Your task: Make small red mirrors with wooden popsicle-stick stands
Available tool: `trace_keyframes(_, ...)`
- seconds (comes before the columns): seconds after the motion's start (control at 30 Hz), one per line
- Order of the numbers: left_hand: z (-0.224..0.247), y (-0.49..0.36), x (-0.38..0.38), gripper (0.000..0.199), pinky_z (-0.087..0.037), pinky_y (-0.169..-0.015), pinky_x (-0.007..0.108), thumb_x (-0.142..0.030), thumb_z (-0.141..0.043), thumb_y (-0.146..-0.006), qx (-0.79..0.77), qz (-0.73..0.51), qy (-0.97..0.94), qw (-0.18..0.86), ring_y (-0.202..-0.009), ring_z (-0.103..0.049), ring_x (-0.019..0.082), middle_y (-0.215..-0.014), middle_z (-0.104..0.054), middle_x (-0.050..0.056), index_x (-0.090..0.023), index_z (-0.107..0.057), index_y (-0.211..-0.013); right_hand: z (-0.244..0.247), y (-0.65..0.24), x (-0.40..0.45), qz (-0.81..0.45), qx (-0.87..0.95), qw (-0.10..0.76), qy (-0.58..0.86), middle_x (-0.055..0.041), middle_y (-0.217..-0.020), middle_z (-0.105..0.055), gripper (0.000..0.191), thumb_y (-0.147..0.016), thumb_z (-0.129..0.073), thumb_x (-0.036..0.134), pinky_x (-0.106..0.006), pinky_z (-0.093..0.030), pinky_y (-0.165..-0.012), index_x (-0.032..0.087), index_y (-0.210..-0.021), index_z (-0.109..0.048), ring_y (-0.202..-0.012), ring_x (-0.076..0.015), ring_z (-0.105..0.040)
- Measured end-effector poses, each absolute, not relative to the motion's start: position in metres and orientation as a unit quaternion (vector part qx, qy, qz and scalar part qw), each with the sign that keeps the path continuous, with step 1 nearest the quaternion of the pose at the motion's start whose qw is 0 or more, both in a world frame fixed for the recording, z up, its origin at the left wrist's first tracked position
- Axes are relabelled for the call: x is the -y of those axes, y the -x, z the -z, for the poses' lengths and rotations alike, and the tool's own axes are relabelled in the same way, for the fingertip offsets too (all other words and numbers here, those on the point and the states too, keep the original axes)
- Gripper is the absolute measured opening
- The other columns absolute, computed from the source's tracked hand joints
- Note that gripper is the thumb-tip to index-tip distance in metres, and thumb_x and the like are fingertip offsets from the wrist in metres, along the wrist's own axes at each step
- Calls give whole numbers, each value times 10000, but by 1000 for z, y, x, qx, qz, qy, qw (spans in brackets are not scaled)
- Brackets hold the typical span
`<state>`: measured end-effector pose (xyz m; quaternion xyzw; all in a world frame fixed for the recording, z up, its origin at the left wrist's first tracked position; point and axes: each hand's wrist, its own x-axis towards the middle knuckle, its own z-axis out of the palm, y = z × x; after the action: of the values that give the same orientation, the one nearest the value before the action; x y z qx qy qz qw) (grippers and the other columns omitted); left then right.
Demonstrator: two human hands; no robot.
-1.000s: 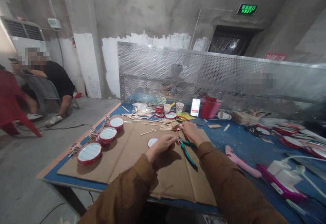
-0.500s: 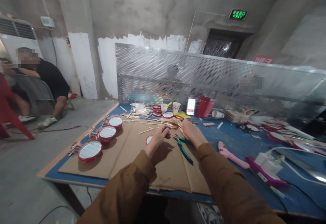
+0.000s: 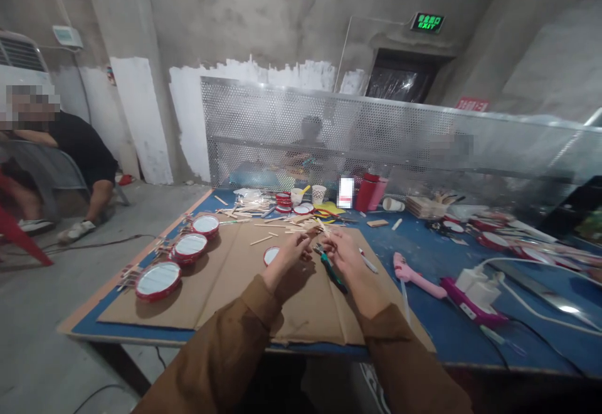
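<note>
Left hand (image 3: 288, 256) and right hand (image 3: 344, 253) are both drawn narrow, fingertips bunched toward each other just above the green-handled pliers (image 3: 330, 270). The fingers cover whatever lies between them, so they may be pinching a thin wooden craft stick, though I cannot tell for sure. Loose craft sticks (image 3: 263, 239) lie on the cardboard sheet (image 3: 221, 301) up and to the left of the pliers. They should be very light and stiff but easily snapped, so they are best taken by the flat faces, between the finger pads. The pliers will be heavier and are best gripped by their plastic handles, while their head is hidden by the hands. Just left of the pliers, a small red-rimmed disc (image 3: 271, 255) sits partly behind the left hand, and it looks light, its white face possibly delicate.
</note>
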<state>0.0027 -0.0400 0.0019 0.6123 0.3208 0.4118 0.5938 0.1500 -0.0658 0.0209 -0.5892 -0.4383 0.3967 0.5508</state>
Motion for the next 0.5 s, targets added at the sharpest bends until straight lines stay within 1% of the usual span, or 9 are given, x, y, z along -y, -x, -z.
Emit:
trace_keyframes(0.1,-5,0,42,326,-481,-573,249,-476,-557,-816,-256,-401,-619,625,-586,-581,117,-732,-603,46,-151,-551,-837,-18,-129,85,-442,410,579,549,-43,-719,-675,169,-819,-556,357,-212,-478,-485,198,-862,-519,-629,-153,-660)
trace_keyframes(0.17,-6,2,44,402,-477,-587,237,-527,-577,-794,-216,-381,-625,646,-648,-595,124,-806,-619,65,-136,-581,-891,-10,-111,95,-462,388,594,532,-29,-686,-668,219,-772,-603,386,-220,-475,-458,197,-839,-517,-615,-170,-664)
trace_keyframes(0.2,-6,4,45,437,-466,-574,225,-549,-585,-780,-207,-365,-628,655,-645,-587,118,-810,-615,59,-131,-585,-907,-4,-102,98,-460,358,614,533,-12,-637,-649,256,-727,-641,402,-218,-452,-422,199,-807,-507,-574,-174,-652)
trace_keyframes(0.27,-6,7,45,478,-423,-518,198,-578,-594,-757,-211,-331,-640,660,-573,-540,88,-751,-586,24,-121,-584,-898,8,-87,101,-436,332,659,515,11,-586,-618,285,-662,-674,397,-204,-413,-390,198,-773,-503,-528,-161,-623)
trace_keyframes(0.33,-7,10,44,461,-378,-479,183,-567,-593,-756,-225,-317,-656,647,-513,-481,63,-696,-547,-7,-120,-580,-872,17,-77,101,-418,326,691,492,21,-578,-603,271,-635,-664,380,-202,-412,-399,199,-745,-495,-514,-143,-599)
trace_keyframes(0.4,-7,11,44,401,-358,-469,183,-525,-567,-786,-243,-321,-674,619,-495,-451,61,-662,-520,-25,-129,-575,-847,23,-73,98,-408,332,707,473,32,-586,-593,252,-635,-632,378,-212,-437,-433,209,-736,-475,-519,-130,-585)
trace_keyframes(0.5,-6,6,49,279,-375,-506,200,-422,-521,-828,-295,-369,-690,549,-525,-458,80,-640,-510,-32,-149,-553,-780,27,-71,94,-394,353,719,450,46,-589,-575,249,-654,-590,407,-236,-471,-482,223,-744,-448,-518,-125,-572)
